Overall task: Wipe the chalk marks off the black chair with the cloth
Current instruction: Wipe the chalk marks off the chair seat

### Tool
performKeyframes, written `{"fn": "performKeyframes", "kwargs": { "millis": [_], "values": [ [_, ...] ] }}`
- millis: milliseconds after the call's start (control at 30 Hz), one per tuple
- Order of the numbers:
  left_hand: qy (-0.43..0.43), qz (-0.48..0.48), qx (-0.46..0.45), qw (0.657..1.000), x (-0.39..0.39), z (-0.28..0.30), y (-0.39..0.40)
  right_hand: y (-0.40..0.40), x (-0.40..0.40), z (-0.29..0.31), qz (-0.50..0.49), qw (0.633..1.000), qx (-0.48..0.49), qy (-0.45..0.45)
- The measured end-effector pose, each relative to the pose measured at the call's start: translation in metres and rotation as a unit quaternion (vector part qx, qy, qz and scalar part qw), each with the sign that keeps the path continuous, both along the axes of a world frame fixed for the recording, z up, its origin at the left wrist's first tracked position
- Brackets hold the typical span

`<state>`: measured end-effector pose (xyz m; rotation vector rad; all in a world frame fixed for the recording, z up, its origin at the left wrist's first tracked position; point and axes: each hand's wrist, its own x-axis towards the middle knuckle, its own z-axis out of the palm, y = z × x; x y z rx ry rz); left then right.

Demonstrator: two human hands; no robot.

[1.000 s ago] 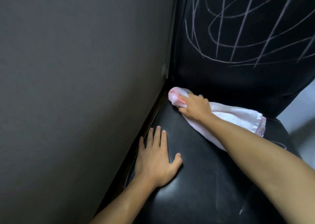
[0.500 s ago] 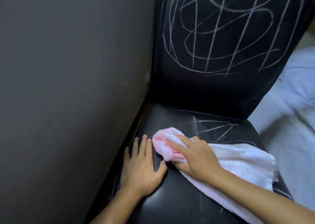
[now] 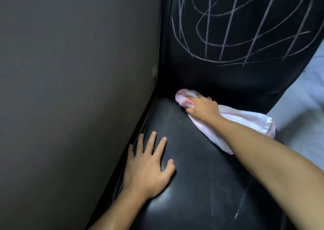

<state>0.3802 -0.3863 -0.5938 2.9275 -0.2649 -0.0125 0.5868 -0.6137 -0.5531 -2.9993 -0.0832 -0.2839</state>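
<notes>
The black chair fills the middle and right of the view, its shiny seat below and its backrest above. White chalk marks, loops crossed by long strokes, cover the backrest. My right hand grips a bunched pink-and-white cloth and presses it on the rear of the seat, close to the backrest. The cloth trails out to the right under my forearm. My left hand lies flat on the seat's left front, fingers spread, holding nothing. Faint smears show on the seat's front right.
A grey wall runs close along the chair's left side, leaving a narrow dark gap. White fabric lies to the right of the chair.
My right hand has pushed the cloth from the seat's front, beside my left hand, back to the rear by the backrest. The chalk lines seen on the seat are now hidden or gone.
</notes>
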Motion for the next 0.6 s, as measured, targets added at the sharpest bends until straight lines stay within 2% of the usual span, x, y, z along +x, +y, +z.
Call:
{"fn": "performKeyframes", "kwargs": {
  "millis": [133,267,500,600],
  "values": [
    [-0.001,0.000,-0.002,1.000,0.000,0.000,0.001,-0.010,-0.020,-0.010,0.000,0.998,-0.055,-0.011],
    [-0.001,-0.001,-0.007,1.000,0.004,0.001,0.002,-0.018,-0.078,-0.012,0.028,0.996,-0.086,0.010],
    [0.000,-0.004,-0.028,1.000,0.003,-0.003,0.004,-0.028,-0.239,-0.018,0.143,0.988,-0.036,-0.054],
    [0.003,-0.007,-0.028,1.000,0.003,-0.002,0.004,-0.034,-0.259,-0.021,0.174,0.980,-0.050,-0.080]
  ]
}}
